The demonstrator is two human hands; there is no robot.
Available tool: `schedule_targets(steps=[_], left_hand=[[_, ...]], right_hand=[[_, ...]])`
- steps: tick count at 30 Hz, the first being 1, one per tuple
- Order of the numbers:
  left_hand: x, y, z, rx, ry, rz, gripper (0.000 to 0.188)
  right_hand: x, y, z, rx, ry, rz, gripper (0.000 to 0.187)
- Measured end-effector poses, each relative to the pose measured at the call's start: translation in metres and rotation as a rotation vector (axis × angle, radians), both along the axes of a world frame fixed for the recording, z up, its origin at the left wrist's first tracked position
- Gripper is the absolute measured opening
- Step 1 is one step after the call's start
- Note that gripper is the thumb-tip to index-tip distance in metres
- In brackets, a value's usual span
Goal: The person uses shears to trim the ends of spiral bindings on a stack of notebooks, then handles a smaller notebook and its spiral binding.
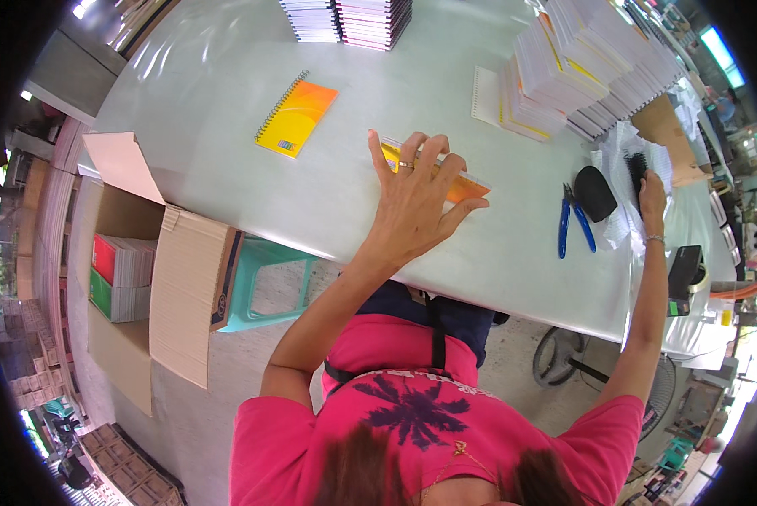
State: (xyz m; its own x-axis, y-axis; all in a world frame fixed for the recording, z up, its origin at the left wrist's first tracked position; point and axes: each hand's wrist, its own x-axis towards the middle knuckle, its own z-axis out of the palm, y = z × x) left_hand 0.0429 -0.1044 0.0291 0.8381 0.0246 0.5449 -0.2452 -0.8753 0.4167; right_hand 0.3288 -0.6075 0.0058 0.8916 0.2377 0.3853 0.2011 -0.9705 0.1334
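Observation:
My left hand (pixel 416 190), a ring on one finger, reaches over a yellow-and-orange notebook (pixel 459 187) near the table's front edge. Its curled fingers and thumb span the notebook and cover most of it. Far to the right, my right hand (pixel 651 201) has its fingers closed on a black bundle of ridged binding coils (pixel 636 167) lying on bubble wrap (pixel 612 145). Beside it are a dark rounded object (pixel 595 194) and blue-handled pliers (pixel 574 226). Another spiral notebook (pixel 297 116), yellow and orange, lies flat to the left of my left hand.
Tall stacks of notebooks (pixel 555 72) stand at the back right, with another stack (pixel 370 21) at the far middle. An open carton (pixel 189 291) with red and green books stands at the left, beside a teal stool (pixel 269 282). A fan (pixel 661 392) is below right.

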Motion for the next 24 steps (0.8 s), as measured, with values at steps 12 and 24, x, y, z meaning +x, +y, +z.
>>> schedule_targets(steps=[12,24], left_hand=[[0.015,-0.017,-0.013,-0.168,-0.202,0.094,0.044],[0.015,-0.013,-0.025,-0.186,-0.250,0.114,0.047]], right_hand=[[0.018,-0.061,0.067,-0.003,-0.226,0.088,0.033],[-0.178,0.230,0.098,0.679,0.501,0.404,0.034]])
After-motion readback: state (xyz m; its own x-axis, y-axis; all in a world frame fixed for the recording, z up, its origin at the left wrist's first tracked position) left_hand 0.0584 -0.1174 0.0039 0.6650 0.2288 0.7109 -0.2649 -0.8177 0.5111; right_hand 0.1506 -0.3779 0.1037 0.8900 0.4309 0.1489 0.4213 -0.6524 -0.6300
